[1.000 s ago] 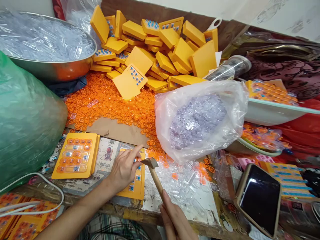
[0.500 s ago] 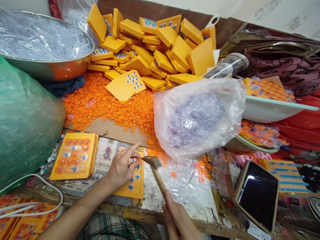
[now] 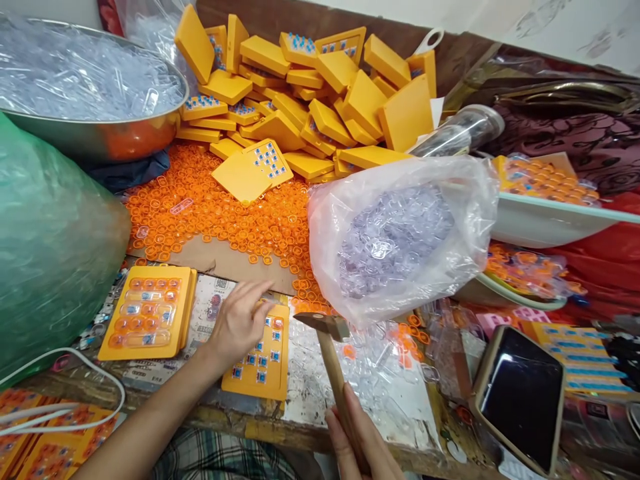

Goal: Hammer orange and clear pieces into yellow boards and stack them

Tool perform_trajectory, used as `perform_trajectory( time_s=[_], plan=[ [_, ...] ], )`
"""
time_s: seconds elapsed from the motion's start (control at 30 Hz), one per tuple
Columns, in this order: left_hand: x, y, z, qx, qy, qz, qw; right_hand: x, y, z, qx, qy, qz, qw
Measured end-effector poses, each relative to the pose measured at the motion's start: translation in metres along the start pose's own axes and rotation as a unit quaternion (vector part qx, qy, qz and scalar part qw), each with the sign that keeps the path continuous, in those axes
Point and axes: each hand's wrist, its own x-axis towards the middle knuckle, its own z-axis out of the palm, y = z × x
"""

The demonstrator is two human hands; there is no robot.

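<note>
My left hand (image 3: 237, 323) hovers over the upper left corner of a yellow plastic tray (image 3: 260, 357) studded with small blue squares, fingers stretched toward its top edge. My right hand (image 3: 357, 440) is wrapped round the wooden handle of a small hammer (image 3: 327, 343), whose head hangs just right of the tray above loose clear plastic pieces (image 3: 370, 363). A second yellow tray (image 3: 147, 320), filled with orange and clear caps, lies to the left of my left hand.
Orange caps (image 3: 220, 217) cover the table behind, with a heap of yellow trays (image 3: 310, 100) beyond. A clear bag of plastic pieces (image 3: 395, 240), a metal bowl (image 3: 100, 133), a green bag (image 3: 50, 247), a phone (image 3: 520, 393) and a white cable (image 3: 70, 360) surround the work spot.
The hammer has swung right, off the blue-studded tray. My left hand has slid left and lifted off the tray, uncovering more of it.
</note>
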Motion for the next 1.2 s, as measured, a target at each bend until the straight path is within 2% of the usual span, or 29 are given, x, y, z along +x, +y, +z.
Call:
perform_trajectory(
  time_s=[0.07, 0.13, 0.3, 0.43, 0.53, 0.73, 0.83, 0.93, 1.03, 1.2],
  plan=[
    [0.02, -0.005, 0.003, 0.074, 0.043, -0.008, 0.996, 0.0, 0.005, 0.003, 0.006, 0.011, 0.009, 1.0],
    [0.037, -0.013, 0.007, 0.114, 0.059, -0.032, 0.991, 0.0, 0.009, 0.007, 0.018, 0.018, 0.006, 1.0],
    [0.049, -0.03, 0.013, 0.108, 0.022, -0.048, 0.993, -0.003, 0.014, 0.011, 0.028, 0.006, 0.009, 1.0],
    [0.044, -0.033, 0.012, 0.092, -0.006, -0.037, 0.995, -0.008, 0.018, 0.015, 0.044, 0.01, 0.04, 0.998],
    [0.037, -0.026, 0.008, 0.086, -0.014, -0.033, 0.996, -0.009, 0.018, 0.016, 0.046, 0.015, 0.034, 0.998],
    [-0.01, -0.005, -0.01, 0.012, -0.082, 0.034, 0.996, -0.007, 0.01, 0.014, 0.031, 0.008, -0.02, 0.999],
    [-0.026, -0.004, -0.011, -0.005, -0.088, 0.048, 0.995, -0.001, 0.005, 0.015, 0.012, -0.022, -0.038, 0.999],
    [-0.027, -0.005, -0.008, 0.005, -0.091, 0.044, 0.995, 0.006, -0.001, 0.015, -0.002, -0.05, -0.06, 0.997],
    [-0.024, -0.007, -0.006, 0.002, -0.091, 0.038, 0.995, 0.01, -0.008, 0.012, -0.004, -0.045, -0.073, 0.996],
    [-0.027, -0.009, -0.007, -0.028, -0.073, 0.0, 0.997, 0.012, -0.012, 0.009, -0.018, -0.092, -0.046, 0.995]
  ],
)
